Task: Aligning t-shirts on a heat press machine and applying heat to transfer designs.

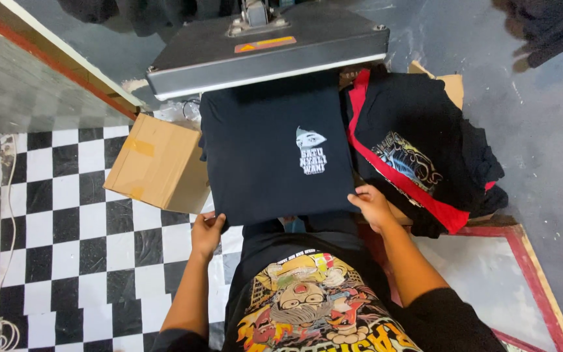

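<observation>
Overhead, the press (265,45) stands with its grey upper plate raised, and a dark shirt (275,153) lies flat on the lower bed beneath it. That shirt already carries a small pale chest print (311,151), so the pressing of this piece looks done, though it has not yet left the bed. To the right, a pile (425,153) of dark and red printed shirts sits just beside it. Whether more blanks wait anywhere cannot be told. To the left, a cardboard box (158,163) rests on the checkered floor (66,228), touching the shirt's edge or nearly so. Nearer the camera, the left hand (207,233) pinches the shirt's lower left corner, fingers curled under the hem and thumb on top. The right hand (373,205) grips the lower right corner the same way, fingers closed on the cloth, close to the pile's red edge.
</observation>
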